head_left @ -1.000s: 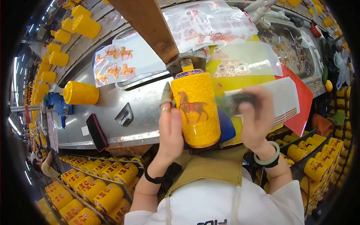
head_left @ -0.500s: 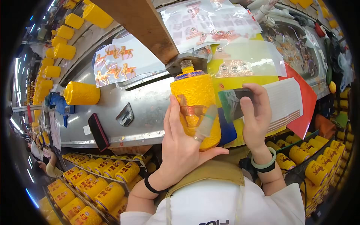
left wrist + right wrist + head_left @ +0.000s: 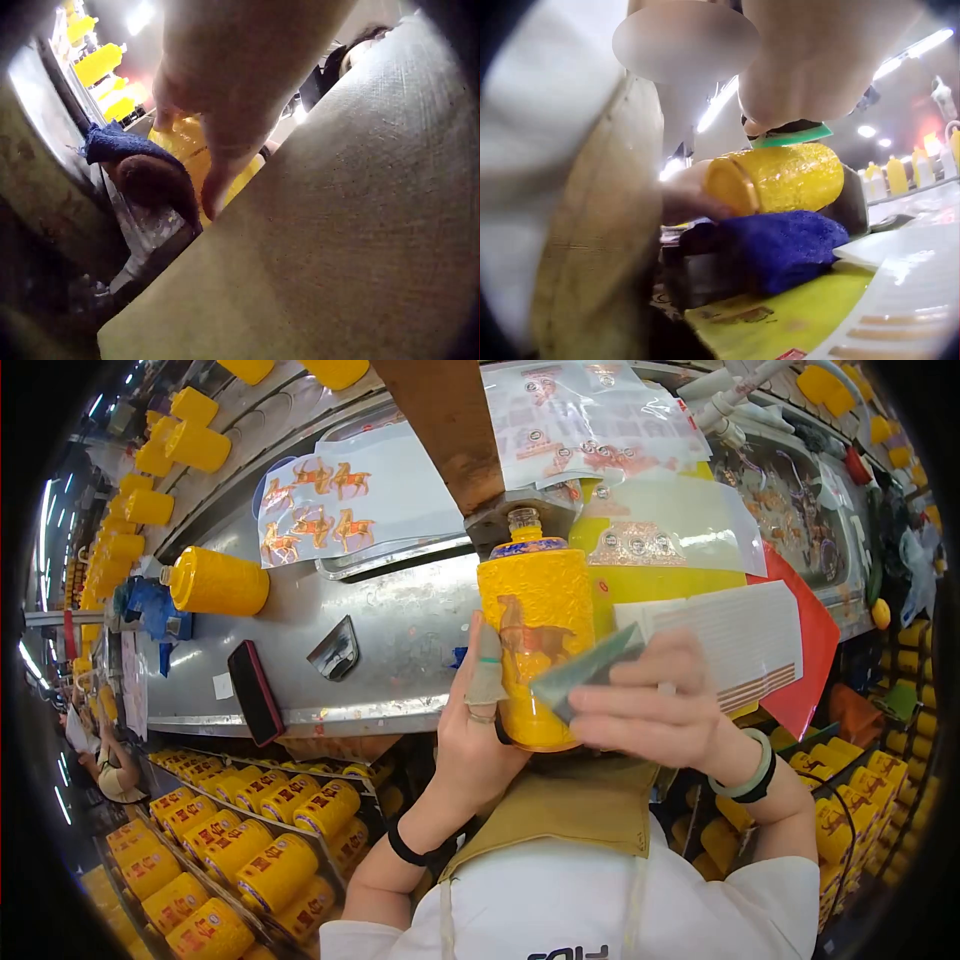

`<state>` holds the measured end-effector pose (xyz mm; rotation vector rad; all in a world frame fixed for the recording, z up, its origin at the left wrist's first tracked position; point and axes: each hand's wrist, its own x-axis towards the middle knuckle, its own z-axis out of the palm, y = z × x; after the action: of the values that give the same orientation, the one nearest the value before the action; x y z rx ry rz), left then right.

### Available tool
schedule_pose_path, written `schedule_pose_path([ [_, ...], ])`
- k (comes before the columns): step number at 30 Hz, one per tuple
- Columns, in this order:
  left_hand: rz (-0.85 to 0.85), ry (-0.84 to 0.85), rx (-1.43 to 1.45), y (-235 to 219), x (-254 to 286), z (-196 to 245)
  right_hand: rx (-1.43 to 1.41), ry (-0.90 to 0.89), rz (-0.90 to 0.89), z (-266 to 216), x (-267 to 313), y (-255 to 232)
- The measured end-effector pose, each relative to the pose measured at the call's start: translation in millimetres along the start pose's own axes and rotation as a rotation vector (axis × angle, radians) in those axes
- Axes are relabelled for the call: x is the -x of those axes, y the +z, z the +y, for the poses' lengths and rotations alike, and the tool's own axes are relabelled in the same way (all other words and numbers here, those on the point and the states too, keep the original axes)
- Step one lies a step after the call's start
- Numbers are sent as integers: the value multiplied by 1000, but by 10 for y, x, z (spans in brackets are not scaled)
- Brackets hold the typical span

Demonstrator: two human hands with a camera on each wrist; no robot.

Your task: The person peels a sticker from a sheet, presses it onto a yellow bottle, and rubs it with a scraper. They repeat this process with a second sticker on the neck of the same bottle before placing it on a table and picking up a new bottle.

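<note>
A yellow textured bottle (image 3: 535, 585) with a clear glass neck lies on its back, neck away from me, with a brown horse picture (image 3: 530, 638) on its upper side. My left hand (image 3: 475, 745) holds the bottle's left side near the base; a pale cover sits on one finger, above a ring. My right hand (image 3: 660, 710) grips a dark green flat scraper (image 3: 590, 668), whose edge lies over the horse's lower right. In the right wrist view the green edge (image 3: 793, 136) meets the top of the bottle. Blue cloth (image 3: 787, 247) lies under the bottle.
A wooden beam (image 3: 445, 430) ends at a metal block by the bottle neck. Horse transfer sheets (image 3: 390, 495) lie behind on the metal bench. Another yellow bottle (image 3: 220, 582), a phone (image 3: 255, 695) and striped paper (image 3: 730, 640) flank the work. Crates of decorated bottles (image 3: 270, 870) stand below both sides.
The left hand has drawn back from across the horse to the bottle's left side. The right hand has swung the scraper leftward from beside the bottle onto its lower right.
</note>
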<state>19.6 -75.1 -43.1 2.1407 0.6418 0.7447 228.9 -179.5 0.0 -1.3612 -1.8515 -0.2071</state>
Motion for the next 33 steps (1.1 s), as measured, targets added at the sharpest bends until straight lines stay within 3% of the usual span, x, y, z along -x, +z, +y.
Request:
schedule_pose_path([
  [2, -96, -197, 118, -4, 54, 7, -109, -82, -45, -106, 41, -7],
  [4, -72, -175, 94, 4, 59, -23, -125, -75, -44, -131, -54, -79],
  [6, -48, -153, 73, -6, 53, -20, -8, 39, -77, -76, -208, -197],
  [8, 2, -23, 6, -44, 24, 31, 79, 72, -28, -49, -219, -122],
  [10, -22, -84, 40, -68, 12, 72, 86, -54, -46, -52, -169, -29],
  [12, -3, -319, 313, -35, 8, 64, -71, -91, -124, -150, -283, -36],
  [14, -18, -216, 185, -115, 22, 115, 77, 40, -210, -172, -447, 3],
  [15, -32, -114, 55, -145, 25, 135, 114, 157, -261, -61, -597, 17],
  [16, -34, -108, 56, -137, 17, 132, 119, 159, -258, 135, -717, 44],
  [18, 11, -68, 147, -112, 9, 106, 244, 122, -29, 434, -887, 84],
  [19, 13, -65, 146, -114, 19, 94, 246, 119, -28, 437, -877, 64],
  [21, -6, -83, 134, -112, 51, 75, 271, -124, -36, 468, -807, -38],
  [23, -12, -122, 213, -87, 64, 45, 292, -300, -49, 422, -268, 141],
  [25, -38, -194, 239, -63, 107, -18, 26, -367, 18, 161, 1, 256],
  [26, -3, -134, 141, -24, 95, -63, -7, -445, -49, 40, -211, 25],
  [28, -5, -153, 221, -43, 55, 4, -61, -259, 22, 10, -215, 20],
  [29, -10, -149, 228, -44, 53, -23, -53, -255, 19, 62, -209, 10],
  [31, -48, -81, 257, -51, 68, -91, 129, -32, 60, 205, -192, 20],
  [33, -41, -146, 302, -46, 70, -54, 46, -130, 38, 76, -65, 67],
])
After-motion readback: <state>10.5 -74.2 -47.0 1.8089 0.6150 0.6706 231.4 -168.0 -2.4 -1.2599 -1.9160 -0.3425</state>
